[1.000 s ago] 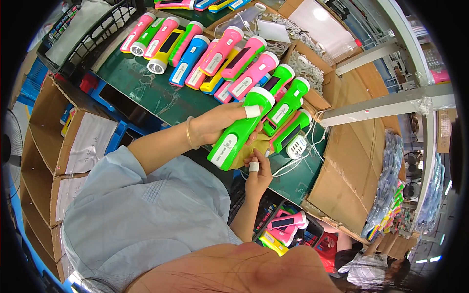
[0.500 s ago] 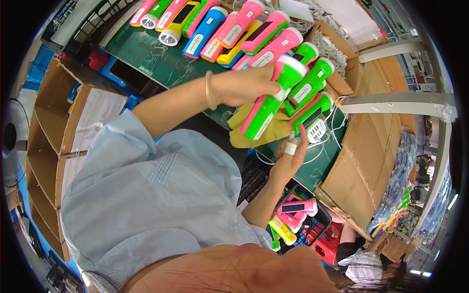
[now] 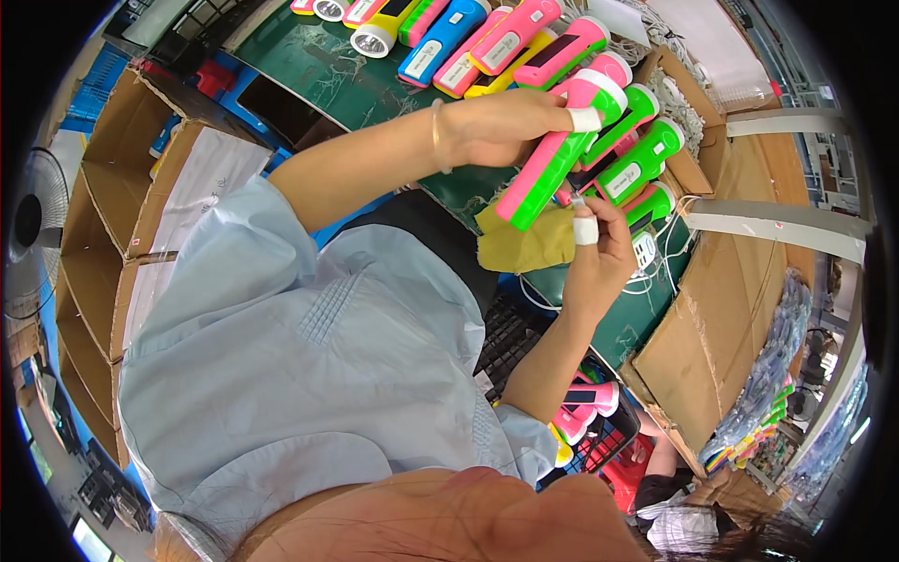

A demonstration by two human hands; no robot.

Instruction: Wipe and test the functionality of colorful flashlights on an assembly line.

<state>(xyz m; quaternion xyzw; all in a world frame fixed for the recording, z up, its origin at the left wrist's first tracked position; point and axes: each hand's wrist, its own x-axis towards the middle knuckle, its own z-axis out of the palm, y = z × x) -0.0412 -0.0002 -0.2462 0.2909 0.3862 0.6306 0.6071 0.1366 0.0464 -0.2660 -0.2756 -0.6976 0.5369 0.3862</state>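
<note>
The left hand (image 3: pixel 506 129) grasps a pink-and-green flashlight (image 3: pixel 546 176) by its middle, holding it tilted above the table (image 3: pixel 314 80), white-rimmed head up and away, pink along one side and bright green along the other. The right hand (image 3: pixel 601 248), fingers bent, is just beside the flashlight's green side; whether it pinches something small cannot be told. A yellow cloth (image 3: pixel 526 245) lies below the flashlight's tail end, near the table's edge. Beyond the hands, green flashlights (image 3: pixel 640 164) lie close by, and a row of pink, blue and yellow flashlights (image 3: pixel 501 47) runs up to the left, leaving a bare green strip along the near edge. A cardboard box (image 3: pixel 704 173) past them holds white cables. Flat cardboard (image 3: pixel 702 318) borders the table on the right, near a white multi-port charger (image 3: pixel 644 251). Below, a black basket (image 3: pixel 613 448) holds pink and yellow flashlights. On the left, an open cardboard rack (image 3: pixel 94 229) has something blue and yellow in its upper compartment.
</note>
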